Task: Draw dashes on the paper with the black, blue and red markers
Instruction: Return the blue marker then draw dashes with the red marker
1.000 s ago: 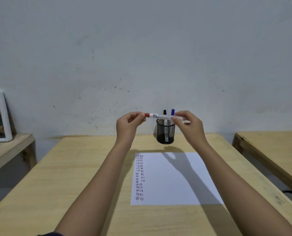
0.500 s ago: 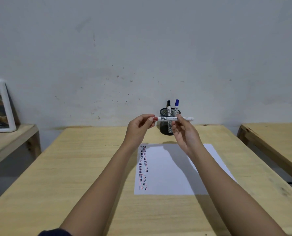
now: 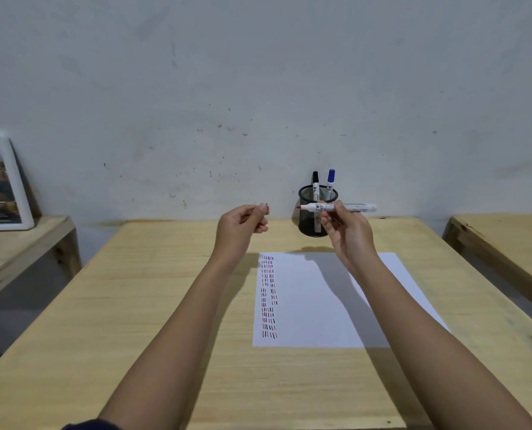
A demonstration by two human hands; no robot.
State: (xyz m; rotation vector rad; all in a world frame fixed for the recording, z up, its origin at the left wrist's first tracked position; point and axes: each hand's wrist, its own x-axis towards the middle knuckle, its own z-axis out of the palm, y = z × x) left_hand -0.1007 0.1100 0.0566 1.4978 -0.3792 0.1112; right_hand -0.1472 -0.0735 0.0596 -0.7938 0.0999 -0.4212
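While my right hand (image 3: 347, 234) pinches the uncapped red marker (image 3: 336, 207) level above the table (image 3: 165, 305), my left hand (image 3: 243, 225) pinches its red cap (image 3: 267, 206). The black marker (image 3: 315, 184) and blue marker (image 3: 330, 183) stand in the mesh cup (image 3: 308, 218) behind the paper (image 3: 314, 305).

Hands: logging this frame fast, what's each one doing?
Left hand: pinching the red cap.
Right hand: holding the uncapped red marker.

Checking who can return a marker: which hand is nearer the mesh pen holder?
Right. The right hand overlaps the mesh pen holder in view, holding the red marker across it. The left hand is off to the holder's left, pinching the cap.
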